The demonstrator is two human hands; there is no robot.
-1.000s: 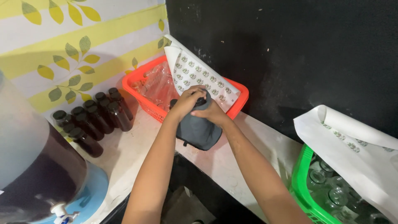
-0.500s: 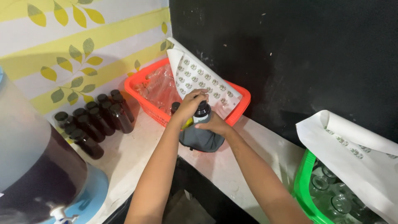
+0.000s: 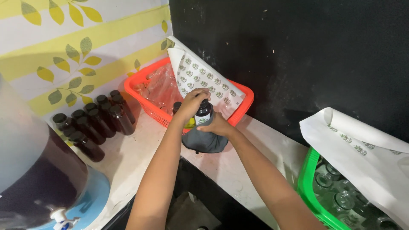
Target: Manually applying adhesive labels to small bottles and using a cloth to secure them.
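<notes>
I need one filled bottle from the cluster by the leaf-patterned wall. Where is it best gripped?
Judging by their pose, take a dark bottle by its cap, coming from above: they stand upright and packed side to side, so only the tops are free.

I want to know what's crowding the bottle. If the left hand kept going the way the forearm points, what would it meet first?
Probably the sticker sheet lying over the orange basket, just beyond the left hand on the dark bottle; depth is unclear.

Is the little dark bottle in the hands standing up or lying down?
Standing up. The dark bottle points cap upward, with the left hand at its top and the right hand holding the grey cloth below.
</notes>
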